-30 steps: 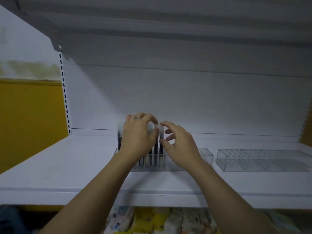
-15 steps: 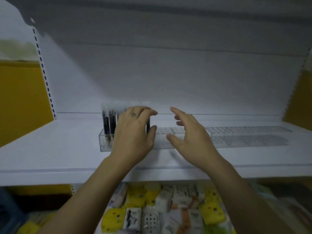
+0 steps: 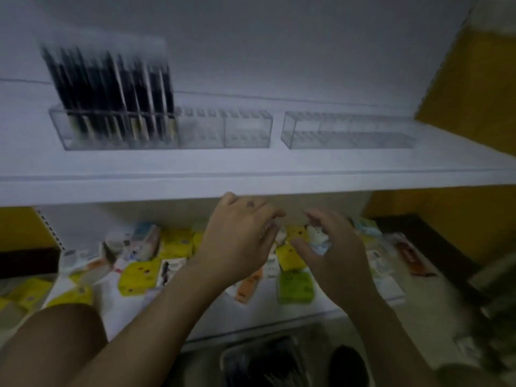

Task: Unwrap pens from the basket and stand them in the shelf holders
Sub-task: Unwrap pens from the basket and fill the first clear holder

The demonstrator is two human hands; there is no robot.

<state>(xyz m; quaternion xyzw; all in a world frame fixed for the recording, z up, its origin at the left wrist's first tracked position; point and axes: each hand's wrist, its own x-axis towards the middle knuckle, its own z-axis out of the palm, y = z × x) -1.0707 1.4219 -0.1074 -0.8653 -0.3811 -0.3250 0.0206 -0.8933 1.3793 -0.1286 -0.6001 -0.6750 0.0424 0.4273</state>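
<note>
Pens [image 3: 111,88] stand packed at the left end of the holder [image 3: 245,129] near the shelf's [image 3: 335,188] left edge, probably filled in order, leaving the right slots free. Left hand [image 3: 240,238] and right hand [image 3: 332,255] hang below the front edge, fingers loosely bent and holding nothing visible, well placed to reach the basket [image 3: 262,361].

Head view, down onto shelf [image 3: 251,185]

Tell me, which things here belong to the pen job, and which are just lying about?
Job: dark pens standing in the left clear holder; the empty right holder; the basket at the bottom edge.
Lying about: colourful packets on the lower shelf.
</note>
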